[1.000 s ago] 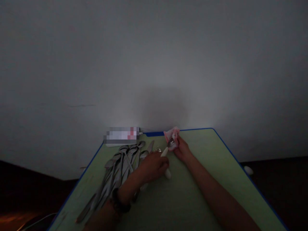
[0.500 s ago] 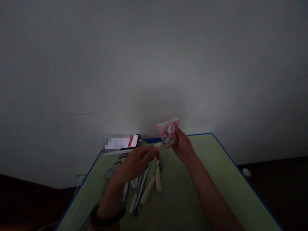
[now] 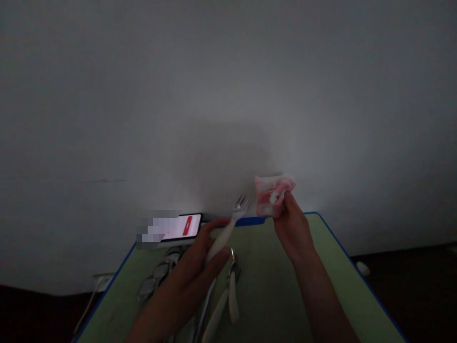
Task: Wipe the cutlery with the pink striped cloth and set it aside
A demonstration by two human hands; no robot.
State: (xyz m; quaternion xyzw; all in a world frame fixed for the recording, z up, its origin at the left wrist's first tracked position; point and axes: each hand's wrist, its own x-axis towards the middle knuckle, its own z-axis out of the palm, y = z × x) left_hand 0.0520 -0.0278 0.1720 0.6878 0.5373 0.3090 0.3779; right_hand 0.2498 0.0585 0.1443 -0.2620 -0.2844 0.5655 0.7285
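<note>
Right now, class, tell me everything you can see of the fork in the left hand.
The fork has a pale, smooth handle, plastic by its look, and a shiny, metal-looking head with slim tines. It is held tilted, tines pointing up and slightly right in the view. The left hand grips the handle, hiding its lower end. The head is free, apart from the pink-and-white crumpled item beside it.

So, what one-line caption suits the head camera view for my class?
Left hand holding a white-handled fork, right hand a pink-and-white cloth, above a green table.
</note>
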